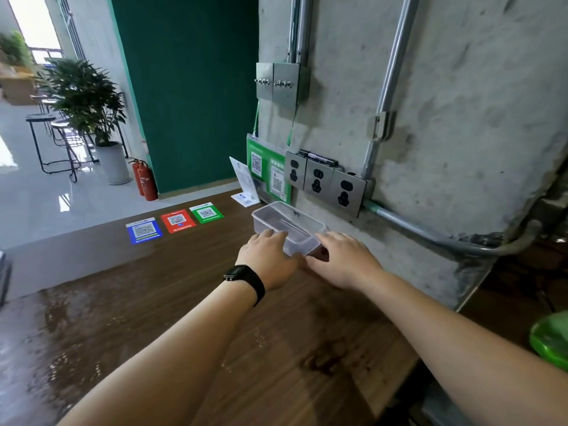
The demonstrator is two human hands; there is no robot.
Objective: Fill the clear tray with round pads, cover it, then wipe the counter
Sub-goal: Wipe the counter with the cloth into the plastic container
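A clear rectangular plastic tray (287, 222) stands on the dark wooden counter (190, 309), close to the concrete wall. It looks empty inside, and no round pads show in view. My left hand (267, 259), with a black watch on its wrist, holds the tray's near left corner, fingers over the rim. My right hand (344, 259) holds the tray's near right end, its fingers curled around the side. Both hands touch the tray at its near end.
A row of wall sockets (325, 182) sits just behind the tray, with green QR-code cards (269, 170) and a white card stand (244, 186) to the left. Blue, red and green QR stickers (176, 221) lie on the counter. A green object (550, 336) sits at the right edge.
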